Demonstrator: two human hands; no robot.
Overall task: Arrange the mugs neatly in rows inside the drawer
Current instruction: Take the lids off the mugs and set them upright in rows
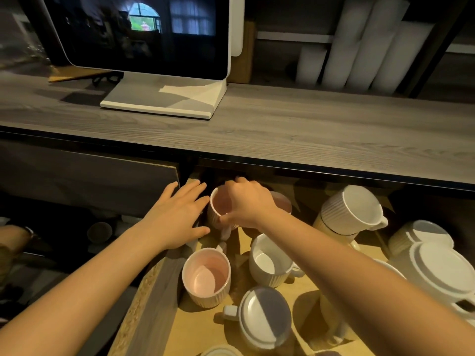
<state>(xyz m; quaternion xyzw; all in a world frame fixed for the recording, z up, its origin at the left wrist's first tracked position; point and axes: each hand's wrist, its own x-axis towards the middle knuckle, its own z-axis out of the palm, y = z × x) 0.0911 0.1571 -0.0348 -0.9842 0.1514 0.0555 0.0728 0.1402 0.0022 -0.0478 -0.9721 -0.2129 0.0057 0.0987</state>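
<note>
Drawer is pulled out under the worktop, with mugs scattered inside and no rows yet. The hands are apart but close together at the back left corner.

Right hand reaches in from above and grips the back pink mug. Its fingers curl over the far rim and the thumb is on the near side. That mug is upright and open side up.

Left hand is flat with fingers straight and spread, holding nothing. It lies over the drawer's left wall just beside that mug; cannot tell if the fingertips touch it.

A second pink mug sits right behind the right hand, mostly hidden.

- Front pink mug: upright, near the left wall.
- White mug: upright, just right of the front pink mug, handle to the right.
- Upside-down white mug: nearer the camera, handle to the left.
- Stacked white mugs: further right, the top one tilted with its opening facing the camera.
- More upside-down mugs: bunched at the far right edge.

On the worktop are a monitor on a white stand and black glasses at its left. White rolls lean on the shelf behind.
</note>
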